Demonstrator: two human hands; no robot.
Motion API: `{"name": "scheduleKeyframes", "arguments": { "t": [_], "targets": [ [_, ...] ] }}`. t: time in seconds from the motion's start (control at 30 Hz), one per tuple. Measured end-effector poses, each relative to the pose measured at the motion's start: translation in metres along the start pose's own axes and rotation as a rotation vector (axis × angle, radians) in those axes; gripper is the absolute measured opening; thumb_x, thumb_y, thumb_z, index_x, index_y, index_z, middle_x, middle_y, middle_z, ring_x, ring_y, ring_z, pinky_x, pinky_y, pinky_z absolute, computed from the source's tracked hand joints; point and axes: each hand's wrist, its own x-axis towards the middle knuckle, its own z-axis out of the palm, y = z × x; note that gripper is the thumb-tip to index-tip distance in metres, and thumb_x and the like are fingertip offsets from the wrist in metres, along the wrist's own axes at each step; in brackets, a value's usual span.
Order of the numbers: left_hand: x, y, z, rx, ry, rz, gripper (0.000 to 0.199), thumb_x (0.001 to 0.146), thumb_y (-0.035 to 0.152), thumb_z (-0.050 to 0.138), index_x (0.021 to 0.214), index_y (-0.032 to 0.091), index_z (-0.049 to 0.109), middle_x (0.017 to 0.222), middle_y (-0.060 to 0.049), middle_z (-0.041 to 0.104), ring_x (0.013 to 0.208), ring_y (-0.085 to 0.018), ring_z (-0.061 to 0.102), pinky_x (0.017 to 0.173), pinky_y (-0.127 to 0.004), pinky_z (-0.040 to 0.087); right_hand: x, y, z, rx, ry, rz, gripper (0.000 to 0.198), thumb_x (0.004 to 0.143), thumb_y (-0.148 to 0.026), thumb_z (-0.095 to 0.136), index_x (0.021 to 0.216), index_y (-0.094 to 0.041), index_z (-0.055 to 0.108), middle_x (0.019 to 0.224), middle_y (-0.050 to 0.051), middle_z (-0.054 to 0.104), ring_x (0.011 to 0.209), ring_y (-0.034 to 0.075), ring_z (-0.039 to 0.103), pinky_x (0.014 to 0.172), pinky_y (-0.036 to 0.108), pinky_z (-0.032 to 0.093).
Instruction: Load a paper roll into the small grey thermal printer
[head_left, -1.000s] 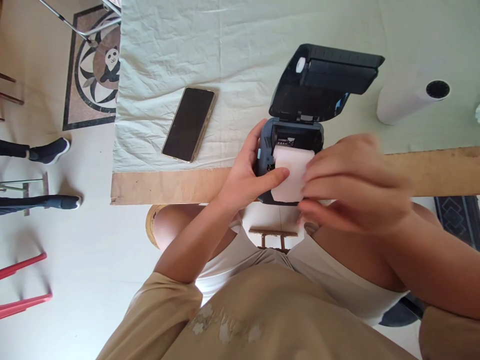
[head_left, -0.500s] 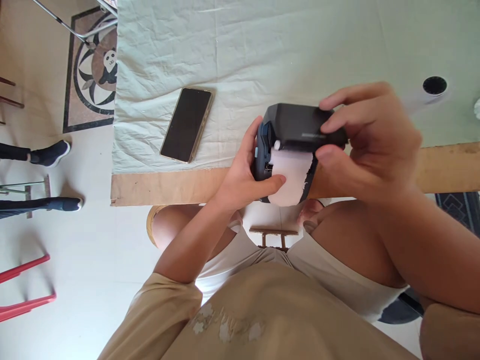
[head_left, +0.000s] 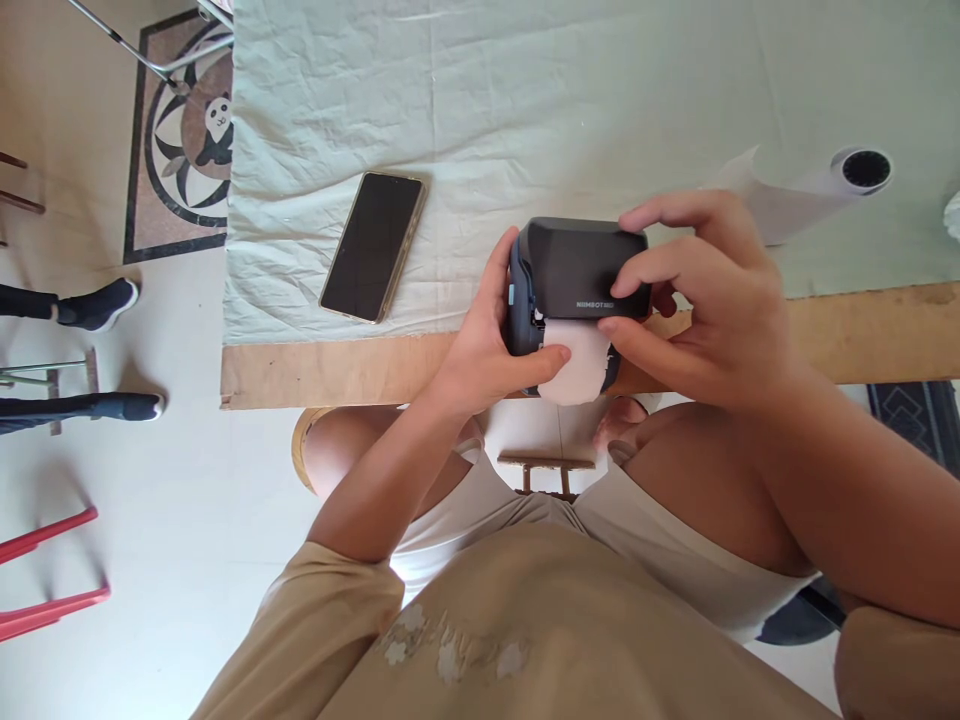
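Observation:
A dark label printer (head_left: 518, 300) with a black lid (head_left: 574, 265) marked NIIMBOT is held up over the table's front edge. My left hand (head_left: 487, 355) is wrapped round its left side, thumb pressed on the white paper strip (head_left: 581, 365) that hangs out below the lid. With the fingertips and thumb of my right hand (head_left: 701, 290) I grip the lid's right end. The lid lies over the top of the body; whether it is latched cannot be seen. The printer's underside is hidden.
A phone (head_left: 373, 247) lies on the pale green cloth (head_left: 562, 100) to the left. At the right is a partly unrolled white roll (head_left: 862, 175) with a dark core. Red stool legs (head_left: 56, 530) and another person's shoes (head_left: 105, 303) are on the floor at left.
The lid has swung down towards the body and shifted left, with my right hand moving left along with it. The unrolled sheet behind that hand shows more now. My left hand keeps its hold.

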Motion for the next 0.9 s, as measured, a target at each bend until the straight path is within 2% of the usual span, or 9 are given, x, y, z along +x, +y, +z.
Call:
{"name": "scheduleKeyframes", "arguments": {
  "t": [0.17,0.3,0.37,0.43,0.47,0.53,0.7,0.8,0.9],
  "targets": [
    [0.001,-0.005,-0.003,0.002,-0.005,0.005,0.121,0.08,0.049,0.105,0.181,0.041,0.039,0.17,-0.011,0.066,0.137,-0.044,0.075,0.104,-0.047,0.073,-0.003,-0.004,0.0,0.073,-0.082,0.108,0.014,0.098,-0.028,0.076,0.111,-0.03,0.072,0.149,0.007,0.065,0.093,0.013,0.07,0.056,0.026,0.054],
    [0.001,-0.005,-0.003,-0.027,-0.019,0.044,0.116,0.076,0.051,0.108,0.174,0.043,0.046,0.166,-0.008,0.069,0.145,-0.047,0.073,0.11,-0.049,0.072,-0.007,0.002,0.002,0.199,-0.107,0.213,0.013,0.102,-0.037,0.076,0.113,-0.032,0.073,0.15,0.007,0.064,0.12,0.021,0.072,0.06,0.025,0.056],
    [0.002,-0.005,-0.002,-0.055,-0.032,0.072,0.108,0.079,0.056,0.107,0.17,0.041,0.051,0.164,-0.007,0.07,0.156,-0.047,0.067,0.122,-0.052,0.067,-0.008,0.005,0.002,0.323,-0.121,0.347,0.034,0.102,-0.048,0.082,0.132,-0.038,0.069,0.154,0.005,0.063,0.112,0.019,0.073,0.065,0.026,0.06],
    [0.005,-0.008,-0.001,-0.067,-0.04,0.105,0.098,0.082,0.065,0.102,0.165,0.04,0.054,0.167,-0.006,0.069,0.164,-0.047,0.06,0.131,-0.053,0.06,-0.006,0.007,0.0,0.468,-0.207,0.524,0.067,0.098,-0.064,0.085,0.154,-0.042,0.055,0.154,0.005,0.064,0.1,0.016,0.072,0.071,0.03,0.065],
    [0.006,-0.01,-0.001,-0.066,-0.047,0.122,0.094,0.084,0.068,0.099,0.162,0.039,0.056,0.169,-0.006,0.067,0.167,-0.046,0.058,0.134,-0.054,0.058,-0.005,0.007,-0.001,0.53,-0.264,0.592,0.079,0.096,-0.071,0.085,0.161,-0.042,0.049,0.15,0.006,0.066,0.099,0.016,0.073,0.075,0.032,0.067],
    [0.01,-0.014,-0.003,-0.077,-0.081,0.155,0.088,0.086,0.071,0.095,0.159,0.038,0.058,0.171,-0.006,0.066,0.165,-0.045,0.059,0.134,-0.054,0.058,-0.001,0.005,-0.003,0.606,-0.358,0.667,0.089,0.095,-0.079,0.083,0.164,-0.038,0.045,0.139,0.007,0.071,0.105,0.021,0.075,0.083,0.037,0.07],
    [0.011,-0.014,-0.004,-0.147,-0.106,0.103,0.074,0.094,0.058,0.09,0.158,0.035,0.06,0.169,-0.007,0.069,0.157,-0.044,0.066,0.126,-0.053,0.064,0.004,0.001,-0.001,0.604,-0.375,0.686,0.087,0.096,-0.076,0.081,0.163,-0.037,0.042,0.133,0.006,0.072,0.104,0.021,0.073,0.083,0.038,0.071],
    [0.008,-0.005,-0.002,-0.152,-0.095,0.084,0.074,0.094,0.06,0.091,0.159,0.036,0.064,0.176,-0.003,0.066,0.17,-0.045,0.055,0.141,-0.053,0.053,0.003,0.001,0.002,0.61,-0.356,0.685,0.086,0.096,-0.073,0.081,0.163,-0.035,0.041,0.137,0.006,0.071,0.11,0.021,0.075,0.089,0.038,0.073],
    [0.006,0.003,0.003,-0.21,-0.078,0.074,0.063,0.101,0.063,0.084,0.156,0.038,0.069,0.179,0.003,0.064,0.178,-0.041,0.048,0.149,-0.053,0.043,-0.001,0.001,0.002,0.611,-0.327,0.665,0.087,0.096,-0.075,0.08,0.163,-0.035,0.041,0.146,0.007,0.07,0.117,0.022,0.076,0.094,0.04,0.075]
  ]
}}
